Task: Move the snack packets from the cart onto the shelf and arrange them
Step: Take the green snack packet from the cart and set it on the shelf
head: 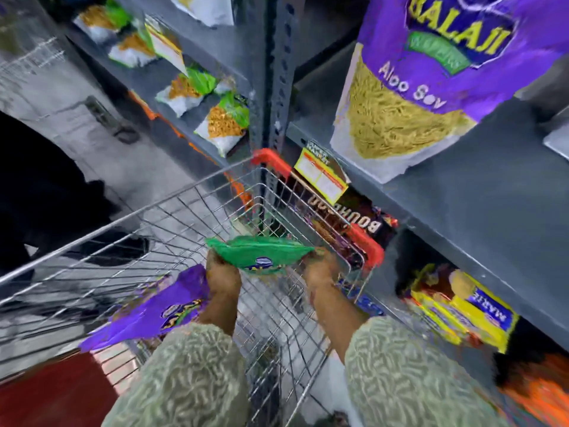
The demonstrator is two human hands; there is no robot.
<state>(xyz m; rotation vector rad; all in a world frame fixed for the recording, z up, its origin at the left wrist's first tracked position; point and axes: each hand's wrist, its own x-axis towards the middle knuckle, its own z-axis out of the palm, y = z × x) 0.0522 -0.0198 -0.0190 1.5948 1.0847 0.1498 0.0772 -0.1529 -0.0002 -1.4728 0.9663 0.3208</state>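
Note:
A green snack packet [261,253] is held flat over the wire cart [129,229], gripped at its left end by my left hand [222,274] and at its right end by my right hand [320,268]. A purple snack packet [147,312] lies tilted against the cart's near left side, just beside my left wrist. On the grey shelf [462,192] at upper right stands a large purple Aloo Sev packet [431,78], upright and close to the camera. The frame is motion-blurred.
A grey shelf upright [277,72] stands behind the cart's red corner [271,158]. Green-and-white packets [224,121] line the left shelf. Yellow biscuit packs [462,309] and a dark Bourbon pack [348,217] sit on the lower shelf. A person's dark leg [37,192] is at left.

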